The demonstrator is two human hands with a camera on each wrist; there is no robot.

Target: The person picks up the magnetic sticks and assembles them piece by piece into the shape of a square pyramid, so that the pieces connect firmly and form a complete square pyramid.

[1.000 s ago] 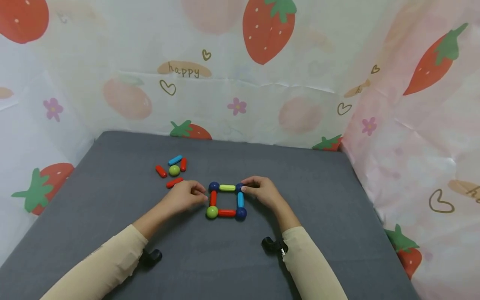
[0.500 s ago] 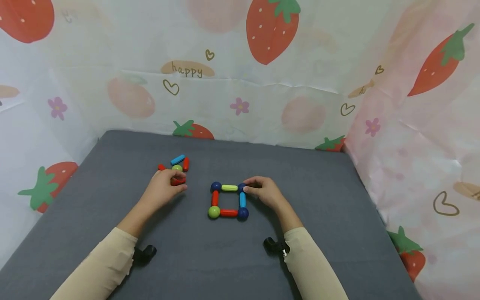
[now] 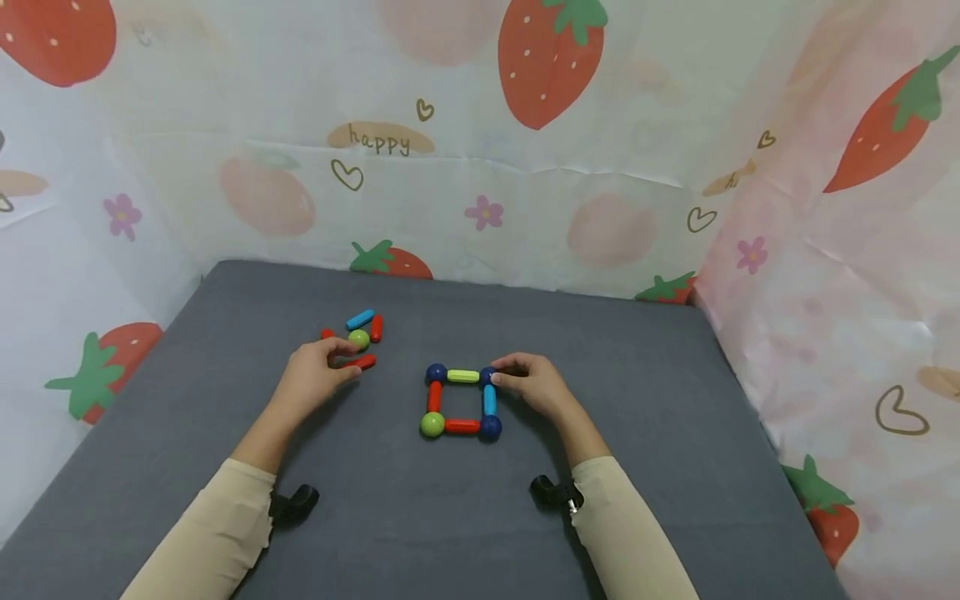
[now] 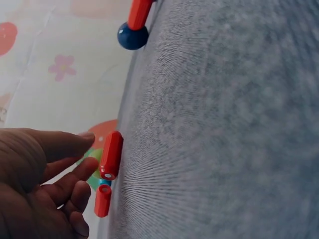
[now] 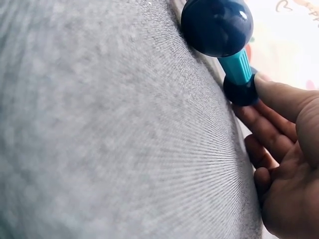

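Note:
A square of magnetic rods and balls lies on the grey cloth. Its corners are dark blue balls and one green ball [image 3: 432,425]; its sides are a yellow-green rod [image 3: 462,377], a blue rod [image 3: 490,401] and two red rods. My right hand [image 3: 534,385] pinches the far-right dark blue ball [image 5: 240,91] between thumb and fingers. Beside a loose red rod [image 3: 362,362], my left hand [image 3: 309,373] has thumb and fingers spread. The left wrist view shows a gap between the fingertips and that red rod [image 4: 111,155].
Behind the left hand lie a loose green ball [image 3: 358,339], a light blue rod [image 3: 360,319] and a red rod [image 3: 377,327]. Another red rod [image 3: 327,333] is partly hidden by the hand. A strawberry-print cloth [image 3: 480,150] hangs behind the table.
My left hand has moved left from beside the square to the loose pieces. The right hand stays at the same blue ball, and the view has shifted slightly.

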